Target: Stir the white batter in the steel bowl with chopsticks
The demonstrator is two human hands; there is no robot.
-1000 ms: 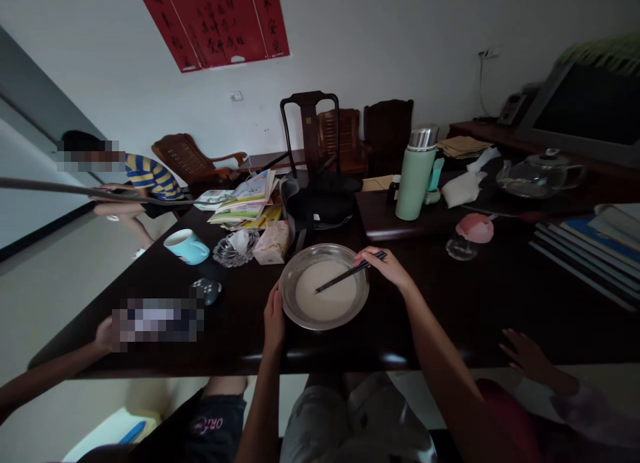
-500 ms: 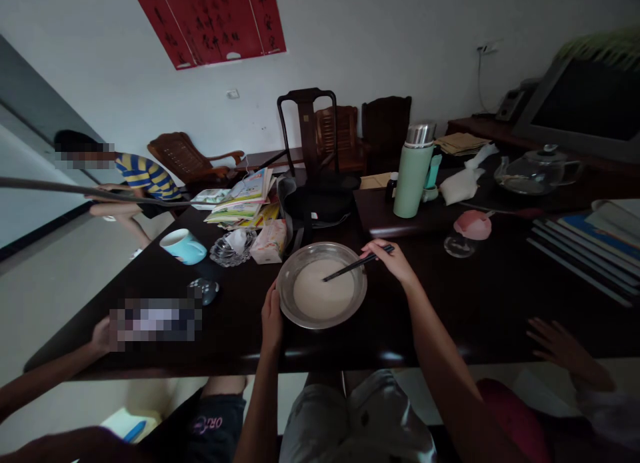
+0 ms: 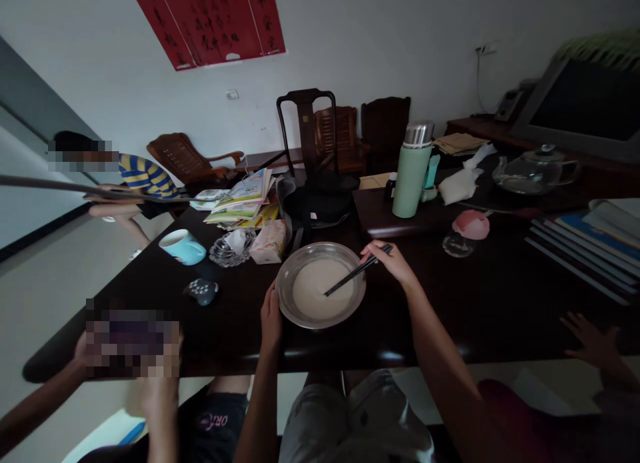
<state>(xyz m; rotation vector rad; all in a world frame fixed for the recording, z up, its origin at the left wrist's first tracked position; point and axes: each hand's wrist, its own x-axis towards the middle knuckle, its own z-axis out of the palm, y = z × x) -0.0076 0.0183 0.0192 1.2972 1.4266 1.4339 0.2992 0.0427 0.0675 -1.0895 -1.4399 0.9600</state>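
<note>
A wide metal bowl of pale, creamy liquid stands on the dark table before me. My left hand grips the bowl at its left side, fingers along the outer wall and the thumb hidden. My right hand is closed around dark chopsticks above the right rim. They slant down to the left, their tips in the liquid near the middle of the bowl. Just behind the bowl are a floral tissue box and a dark bag.
Leftward lie a blue mug, a glass dish and a game controller. A green thermos, pink-topped jar, glass teapot and book stack are rightward. Other people's hands are at both sides.
The chopstick tips have shifted slightly toward me in the liquid. At left, another person's second hand has come to the blurred object; at right, another person's hand has moved rightward.
</note>
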